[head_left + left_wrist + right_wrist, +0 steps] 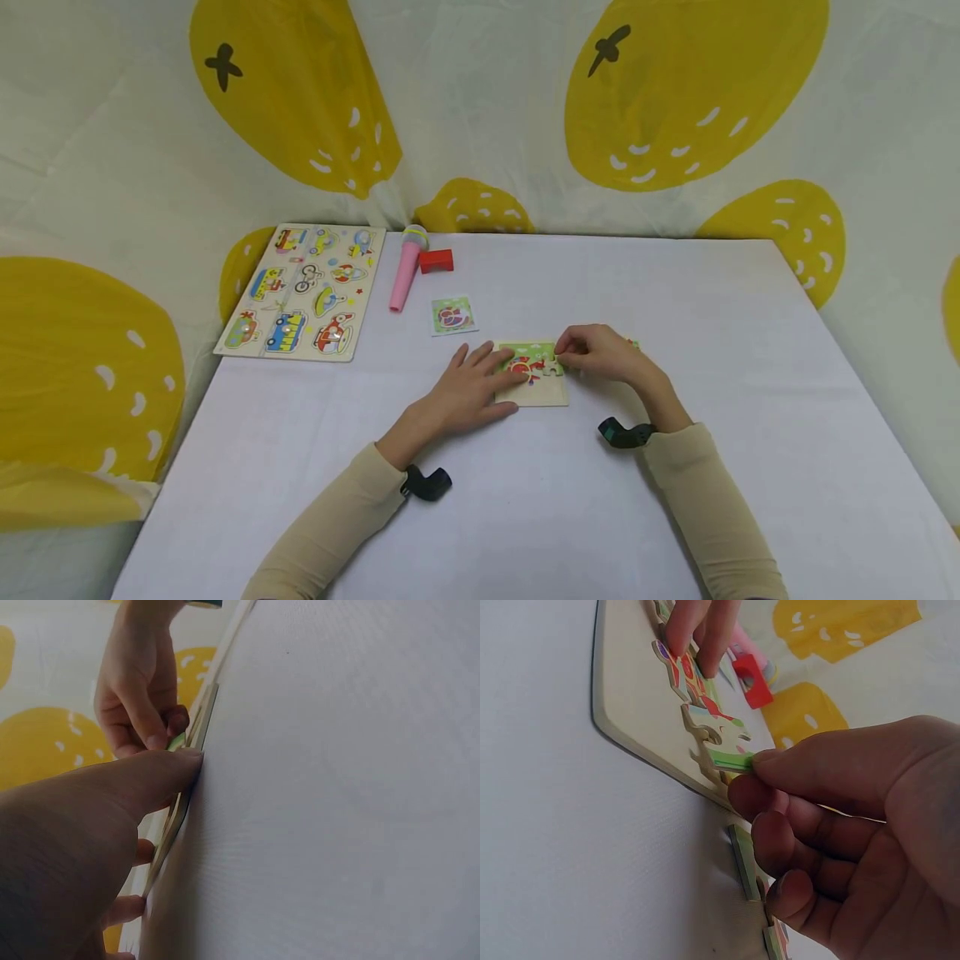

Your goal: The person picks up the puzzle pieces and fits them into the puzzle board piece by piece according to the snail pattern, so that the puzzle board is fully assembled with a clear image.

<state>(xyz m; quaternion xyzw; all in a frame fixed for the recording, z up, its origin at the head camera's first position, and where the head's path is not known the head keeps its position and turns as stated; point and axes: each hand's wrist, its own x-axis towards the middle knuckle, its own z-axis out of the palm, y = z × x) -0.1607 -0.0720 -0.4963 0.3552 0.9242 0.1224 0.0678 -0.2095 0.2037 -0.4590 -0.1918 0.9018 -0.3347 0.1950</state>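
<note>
Fingers (480, 357) of the left hand (457, 396) lie spread and unclenched, resting on the left side of a puzzle board (543, 396); those of the right hand (603, 354) pinch a jigsaw piece (731, 759) against the thumb. Both are over a white table (787, 467), its surface finely textured near the left thumb. Behind it hangs pale cloth (480, 92) printed with yellow fruit shapes.

Well to the left of the left fingers lies a flat vehicle board (300, 292) with coloured, irregular shapes. Nearer, beyond the left fingertips, are a pink microphone (405, 275), tapered and lying down; a small, angular red block (437, 261); and a thin, squarish picture panel (453, 317), closest to those fingertips.

Between the hands, the puzzle board is pale, wood-like and thin, with a rounded corner; green and red printed pieces (536, 352) cover its far part. Its long axis appears to run from the left fingers toward the right. At its right side, the pinched piece is tilted, notched edge pointing away from the right thumb; its long axis cannot be told. Loose pieces (742, 861) lie beside the right fingers, partly hidden.
</note>
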